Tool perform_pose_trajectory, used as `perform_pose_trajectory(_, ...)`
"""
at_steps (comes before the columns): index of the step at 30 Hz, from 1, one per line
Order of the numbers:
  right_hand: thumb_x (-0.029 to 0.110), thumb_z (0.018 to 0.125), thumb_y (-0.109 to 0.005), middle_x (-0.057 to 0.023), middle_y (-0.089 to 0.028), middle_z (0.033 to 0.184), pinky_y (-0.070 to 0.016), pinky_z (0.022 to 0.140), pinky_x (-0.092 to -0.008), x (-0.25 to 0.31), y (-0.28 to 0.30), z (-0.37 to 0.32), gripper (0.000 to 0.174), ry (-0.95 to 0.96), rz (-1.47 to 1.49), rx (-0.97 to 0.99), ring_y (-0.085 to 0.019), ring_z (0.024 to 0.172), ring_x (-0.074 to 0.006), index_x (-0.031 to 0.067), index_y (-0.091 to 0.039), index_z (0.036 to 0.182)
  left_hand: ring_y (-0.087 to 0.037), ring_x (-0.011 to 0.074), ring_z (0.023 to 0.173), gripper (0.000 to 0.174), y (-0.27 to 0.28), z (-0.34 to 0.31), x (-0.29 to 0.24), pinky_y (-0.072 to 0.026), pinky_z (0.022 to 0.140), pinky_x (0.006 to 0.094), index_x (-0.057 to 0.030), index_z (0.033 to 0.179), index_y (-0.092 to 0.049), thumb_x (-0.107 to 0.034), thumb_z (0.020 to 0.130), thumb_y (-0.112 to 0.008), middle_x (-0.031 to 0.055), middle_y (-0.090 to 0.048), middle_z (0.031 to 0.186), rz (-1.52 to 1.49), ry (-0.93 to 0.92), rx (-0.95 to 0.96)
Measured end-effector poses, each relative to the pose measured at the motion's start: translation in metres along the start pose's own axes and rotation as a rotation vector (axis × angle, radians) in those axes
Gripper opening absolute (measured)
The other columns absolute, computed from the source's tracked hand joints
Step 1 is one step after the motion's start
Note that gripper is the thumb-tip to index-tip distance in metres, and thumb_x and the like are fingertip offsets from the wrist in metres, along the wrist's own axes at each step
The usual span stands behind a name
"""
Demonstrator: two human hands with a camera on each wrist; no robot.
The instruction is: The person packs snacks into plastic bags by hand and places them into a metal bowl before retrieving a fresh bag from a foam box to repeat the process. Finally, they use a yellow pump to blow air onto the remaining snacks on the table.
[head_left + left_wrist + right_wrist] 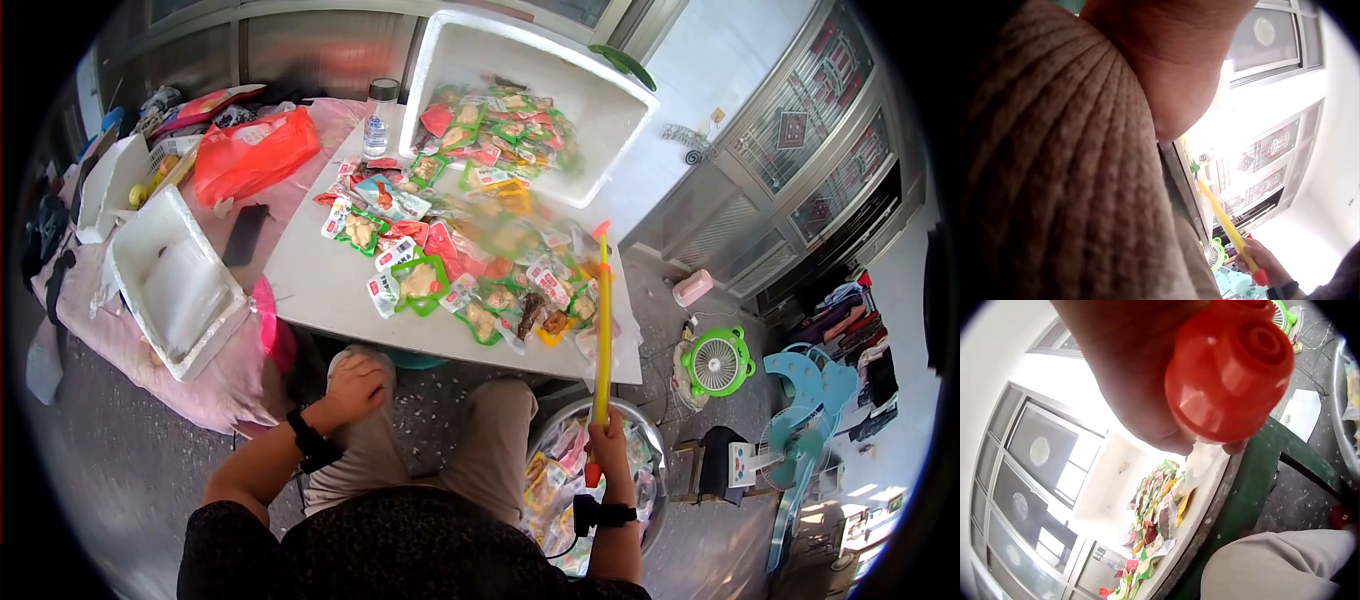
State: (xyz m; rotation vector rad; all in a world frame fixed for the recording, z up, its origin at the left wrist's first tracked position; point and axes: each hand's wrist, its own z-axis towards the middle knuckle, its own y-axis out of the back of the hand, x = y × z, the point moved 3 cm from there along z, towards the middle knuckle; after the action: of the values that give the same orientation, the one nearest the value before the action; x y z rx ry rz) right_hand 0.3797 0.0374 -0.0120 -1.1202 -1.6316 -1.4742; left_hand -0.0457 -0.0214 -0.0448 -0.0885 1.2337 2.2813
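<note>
The right hand [608, 447] grips a long yellow stick [603, 350] with red ends near its lower end; the stick stands along the table's right edge. In the right wrist view its red end [1232, 381] shows below the curled fingers. Resting on the left knee is the left hand [356, 385], fingers loose and holding nothing. On the table [320, 290] lies a spread of colourful food packets [418, 283], running back into a tilted white foam box [615, 120]. A metal basin [655, 470] full of packets stands beside the right leg.
A clear bottle [377, 125] stands at the table's back left. To the left are a smaller foam box [175, 285], a red bag [255, 155] and a dark phone-like object [246, 235] on pink cloth. A green fan [718, 361] and a blue fan [795, 440] stand at the right.
</note>
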Motion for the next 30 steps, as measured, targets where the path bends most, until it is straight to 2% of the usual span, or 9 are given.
perform_pose_trajectory(3,0.005,0.078,-0.046,-0.0047,-0.048,0.064,-0.0390,0.038,-0.0241,-0.022,-0.010,-0.031,0.050,-0.045,0.026,0.041,-0.047,0.044,-0.0113,0.0092,-0.024,0.122,-0.047,0.0235,0.084,0.014,0.001,-0.001,0.003,-0.0375,0.073,0.0364,-0.0109,0.070,-0.054,-0.014,0.057,-0.059,0.0021,-0.053,0.084,-0.024,0.008,-0.003)
perform_pose_trajectory(7,0.005,0.078,-0.046,-0.0053,-0.048,0.068,-0.0412,0.041,-0.0253,-0.010,-0.020,-0.083,0.051,-0.133,0.224,0.104,-0.050,0.046,-0.0124,0.0072,-0.022,0.123,-0.048,0.0230,0.083,0.014,-0.001,0.000,0.004,-0.0379,0.072,0.0357,-0.0109,0.070,-0.054,-0.013,0.056,-0.059,0.0021,-0.053,0.084,-0.041,0.020,0.051)
perform_pose_trajectory(15,0.001,0.077,-0.045,-0.0074,-0.050,0.072,-0.0423,0.044,-0.0246,0.004,-0.041,-0.074,0.053,0.084,0.266,0.026,-0.049,0.048,-0.0115,0.0040,-0.019,0.123,-0.046,0.0224,0.087,0.018,0.000,0.002,-0.001,-0.0373,0.075,0.0349,-0.0104,0.074,-0.055,-0.022,0.060,-0.060,0.0023,-0.053,0.084,0.005,0.002,0.117)
perform_pose_trajectory(17,0.000,0.077,-0.042,-0.0095,-0.052,0.073,-0.0436,0.047,-0.0257,0.020,-0.055,-0.066,0.053,0.185,0.341,0.157,-0.050,0.051,-0.0131,0.0059,-0.018,0.124,-0.047,0.0234,0.087,0.021,0.006,0.005,-0.005,-0.0373,0.076,0.0350,-0.0098,0.079,-0.056,-0.024,0.063,-0.060,0.0038,-0.053,0.085,-0.041,0.012,0.183)
perform_pose_trajectory(19,-0.002,0.078,-0.041,-0.0108,-0.052,0.074,-0.0448,0.051,-0.0262,0.039,-0.071,-0.060,0.052,0.274,0.381,0.299,-0.051,0.053,-0.0137,0.0071,-0.019,0.124,-0.047,0.0260,0.089,0.026,0.005,0.001,-0.011,-0.0378,0.077,0.0353,-0.0084,0.085,-0.056,-0.027,0.068,-0.059,0.0067,-0.054,0.087,-0.208,0.075,0.306)
perform_pose_trajectory(23,0.002,0.079,-0.046,-0.0116,-0.054,0.078,-0.0445,0.055,-0.0264,0.066,-0.120,-0.047,0.052,0.211,0.390,0.582,-0.052,0.057,-0.0132,0.0083,-0.022,0.125,-0.049,0.0248,0.085,0.029,0.022,0.009,-0.046,-0.0391,0.075,0.0350,-0.0053,0.092,-0.053,-0.028,0.074,-0.057,0.0097,-0.051,0.093,-0.566,0.091,0.513)
perform_pose_trajectory(26,0.005,0.079,-0.049,-0.0096,-0.054,0.078,-0.0438,0.055,-0.0251,0.088,-0.158,-0.046,0.053,0.203,0.328,0.790,-0.052,0.059,-0.0122,0.0080,-0.024,0.124,-0.048,0.0194,0.093,0.039,0.028,0.009,-0.068,-0.0382,0.080,0.0310,-0.0044,0.107,-0.046,-0.030,0.079,-0.054,0.0094,-0.049,0.102,-0.909,0.338,0.670)
perform_pose_trajectory(29,0.007,0.079,-0.051,-0.0066,-0.053,0.078,-0.0421,0.055,-0.0226,0.097,-0.195,-0.052,0.050,0.226,0.295,0.885,-0.050,0.061,-0.0098,0.0064,-0.027,0.123,-0.043,0.0157,0.100,0.048,0.005,0.001,-0.066,-0.0362,0.084,0.0281,-0.0048,0.120,-0.034,-0.031,0.082,-0.050,0.0086,-0.045,0.109,-1.403,0.421,0.612)
perform_pose_trajectory(30,0.009,0.079,-0.051,-0.0075,-0.053,0.080,-0.0425,0.057,-0.0235,0.105,-0.204,-0.054,0.046,0.199,0.267,0.895,-0.051,0.064,-0.0106,0.0036,-0.032,0.120,-0.044,0.0148,0.098,0.048,0.005,0.001,-0.063,-0.0370,0.082,0.0277,-0.0046,0.120,-0.033,-0.030,0.082,-0.050,0.0078,-0.046,0.107,-1.420,0.479,0.561)
